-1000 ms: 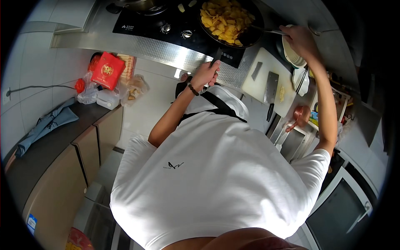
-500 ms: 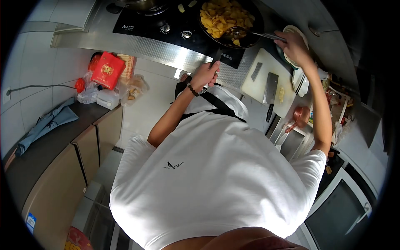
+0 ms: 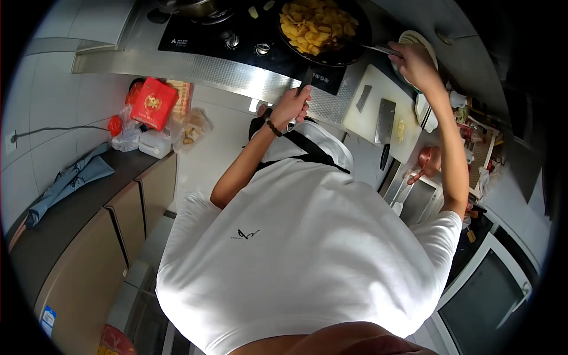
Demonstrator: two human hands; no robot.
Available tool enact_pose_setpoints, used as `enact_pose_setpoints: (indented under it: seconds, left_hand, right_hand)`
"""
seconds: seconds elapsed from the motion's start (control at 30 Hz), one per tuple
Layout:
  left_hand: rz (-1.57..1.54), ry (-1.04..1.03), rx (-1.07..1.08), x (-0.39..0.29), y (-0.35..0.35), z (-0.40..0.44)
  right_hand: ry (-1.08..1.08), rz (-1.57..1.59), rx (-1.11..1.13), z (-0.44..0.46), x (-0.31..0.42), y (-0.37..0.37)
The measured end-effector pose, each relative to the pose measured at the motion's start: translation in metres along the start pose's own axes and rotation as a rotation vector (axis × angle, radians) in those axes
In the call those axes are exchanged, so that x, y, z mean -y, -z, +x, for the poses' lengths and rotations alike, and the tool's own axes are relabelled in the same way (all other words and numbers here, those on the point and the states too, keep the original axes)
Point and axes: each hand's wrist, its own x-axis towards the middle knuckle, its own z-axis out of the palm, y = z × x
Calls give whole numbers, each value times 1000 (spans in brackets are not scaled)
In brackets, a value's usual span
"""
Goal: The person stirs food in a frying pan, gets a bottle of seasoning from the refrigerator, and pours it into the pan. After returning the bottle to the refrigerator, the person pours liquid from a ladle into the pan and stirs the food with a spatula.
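Note:
My left hand is closed around the black handle of a dark frying pan on the stove. Sliced potatoes, yellow, lie heaped in the pan. From the right, my right hand grips the long metal handle of a spatula, whose head is hidden among the slices at the pan's right side. Below that hand lies a white cutting board, bearing a cleaver with a black handle and some chopped pale yellow bits.
Left of the pan, a metal pot sits on the black stove. A bowl stands behind my right hand. A copper-coloured saucepan is at the right. Red packaging and plastic bags top the left counter.
The spatula's head, visible at the pan's lower right before, is now hidden among the potatoes, which are heaped more together. My left hand stays on the handle; the view has shifted slightly.

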Motion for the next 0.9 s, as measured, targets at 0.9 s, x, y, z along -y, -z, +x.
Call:
enact_pose_setpoints:
  seconds: [0.9]
  left_hand:
    - [-311,259,262,-6,9,3]
  right_hand:
    - [-305,119,-364,-29,48,-52]
